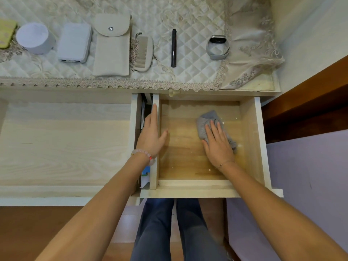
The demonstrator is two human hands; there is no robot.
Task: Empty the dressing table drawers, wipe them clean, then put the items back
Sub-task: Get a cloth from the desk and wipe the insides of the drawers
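Note:
The wooden drawer (180, 166) stands pulled out from the dressing table, with only a cloth inside. My right hand (218, 146) lies flat with straight fingers on a grey cloth (205, 121), pressing it onto the drawer bottom right of centre. My left hand (152, 134) rests open on the drawer's left wall (155, 178), fingers pointing away from me. On the quilted table cover (192, 53) lie a white round box (34, 37), a white power bank (74, 45), a beige pouch (112, 48), a comb (143, 53), a dark pen (173, 48) and a grey wristband (217, 47).
A yellow-green item (5, 32) sits at the far left edge of the table. A brown wooden frame (305, 102) and a lilac surface (308, 176) lie to the right of the drawer. My legs (169, 232) stand below the drawer front. The left drawer front (66, 144) is closed.

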